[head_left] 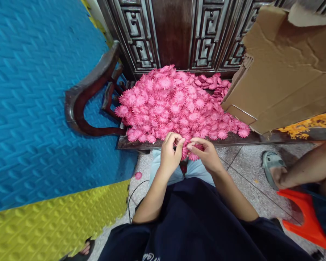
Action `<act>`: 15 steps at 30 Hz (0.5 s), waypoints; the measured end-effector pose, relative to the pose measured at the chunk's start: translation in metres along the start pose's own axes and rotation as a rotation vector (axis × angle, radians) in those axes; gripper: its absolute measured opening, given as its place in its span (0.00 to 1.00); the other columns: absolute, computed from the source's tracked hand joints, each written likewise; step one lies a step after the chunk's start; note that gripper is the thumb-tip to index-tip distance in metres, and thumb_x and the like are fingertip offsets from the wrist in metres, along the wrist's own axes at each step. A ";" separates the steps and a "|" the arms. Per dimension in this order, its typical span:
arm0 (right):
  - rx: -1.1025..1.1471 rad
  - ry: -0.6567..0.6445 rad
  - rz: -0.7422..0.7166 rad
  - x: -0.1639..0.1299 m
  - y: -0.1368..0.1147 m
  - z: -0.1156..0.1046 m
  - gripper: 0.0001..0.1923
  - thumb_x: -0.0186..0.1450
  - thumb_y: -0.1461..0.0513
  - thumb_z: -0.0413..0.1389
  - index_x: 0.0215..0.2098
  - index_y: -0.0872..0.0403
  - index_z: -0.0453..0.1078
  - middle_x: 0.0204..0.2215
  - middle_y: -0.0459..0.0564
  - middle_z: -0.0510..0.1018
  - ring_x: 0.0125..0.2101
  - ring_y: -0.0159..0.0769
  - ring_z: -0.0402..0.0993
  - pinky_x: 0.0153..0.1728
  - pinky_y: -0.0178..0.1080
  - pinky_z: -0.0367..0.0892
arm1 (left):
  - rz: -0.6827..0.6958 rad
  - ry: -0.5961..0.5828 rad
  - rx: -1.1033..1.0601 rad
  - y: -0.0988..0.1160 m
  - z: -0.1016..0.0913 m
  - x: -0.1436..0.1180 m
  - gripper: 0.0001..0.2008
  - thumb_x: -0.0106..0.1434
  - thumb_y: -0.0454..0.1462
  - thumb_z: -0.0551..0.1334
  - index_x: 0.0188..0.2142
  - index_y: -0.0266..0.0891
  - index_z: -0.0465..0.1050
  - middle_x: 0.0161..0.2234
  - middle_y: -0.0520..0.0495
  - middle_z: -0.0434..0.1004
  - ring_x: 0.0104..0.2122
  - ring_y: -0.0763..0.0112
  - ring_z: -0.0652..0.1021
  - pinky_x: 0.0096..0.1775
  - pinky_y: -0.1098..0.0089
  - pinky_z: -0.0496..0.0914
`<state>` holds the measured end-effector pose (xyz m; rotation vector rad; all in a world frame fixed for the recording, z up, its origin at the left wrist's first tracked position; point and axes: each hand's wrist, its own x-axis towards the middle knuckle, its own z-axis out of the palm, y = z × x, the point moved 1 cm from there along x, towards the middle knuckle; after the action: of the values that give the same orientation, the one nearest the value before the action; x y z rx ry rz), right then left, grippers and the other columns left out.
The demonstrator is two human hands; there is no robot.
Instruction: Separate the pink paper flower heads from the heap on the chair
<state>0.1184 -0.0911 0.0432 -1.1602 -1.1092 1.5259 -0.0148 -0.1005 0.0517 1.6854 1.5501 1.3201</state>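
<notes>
My left hand [171, 151] is closed in a pinch, thumb against fingertips, at the front edge of a dark wooden bench. Close beside it, my right hand [208, 156] is also pinched, its fingertips almost meeting the left ones. Between them are pink artificial flowers [194, 154] with thin pointed petals, partly hidden by the fingers. Both pinches appear to be on these flowers; the exact grip points are too small to make out. Just beyond my hands, a big heap of similar pink flowers [165, 105] covers the bench.
A large cardboard box [285, 72] stands on the bench at right, with orange artificial pieces [309, 125] beside it. The curved wooden armrest [78, 105] bounds the left. One pink flower [138, 175] lies on the floor. Another person's leg [304, 170] is at right, near a red stool [301, 224].
</notes>
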 end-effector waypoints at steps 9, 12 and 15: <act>0.045 -0.023 0.114 0.005 0.006 0.001 0.12 0.46 0.57 0.64 0.26 0.54 0.72 0.23 0.42 0.73 0.26 0.28 0.67 0.32 0.34 0.64 | 0.121 -0.092 0.336 -0.001 -0.002 0.003 0.07 0.62 0.38 0.56 0.28 0.39 0.66 0.30 0.50 0.74 0.34 0.68 0.71 0.39 0.66 0.60; 0.029 -0.042 0.088 0.004 0.007 0.003 0.11 0.48 0.56 0.62 0.25 0.54 0.72 0.22 0.42 0.72 0.25 0.28 0.65 0.31 0.33 0.62 | 0.148 -0.088 0.352 -0.003 -0.002 0.003 0.08 0.62 0.39 0.56 0.28 0.39 0.67 0.30 0.49 0.75 0.34 0.67 0.71 0.38 0.66 0.59; 0.072 -0.055 0.082 0.003 0.007 0.006 0.11 0.52 0.54 0.60 0.24 0.54 0.72 0.21 0.42 0.72 0.24 0.27 0.65 0.30 0.33 0.62 | 0.156 -0.061 0.313 -0.002 -0.001 0.003 0.08 0.61 0.39 0.56 0.28 0.40 0.67 0.30 0.49 0.75 0.34 0.67 0.71 0.39 0.66 0.59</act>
<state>0.1113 -0.0906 0.0370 -1.1326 -1.0461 1.6563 -0.0173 -0.0971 0.0512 2.0539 1.6870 1.1311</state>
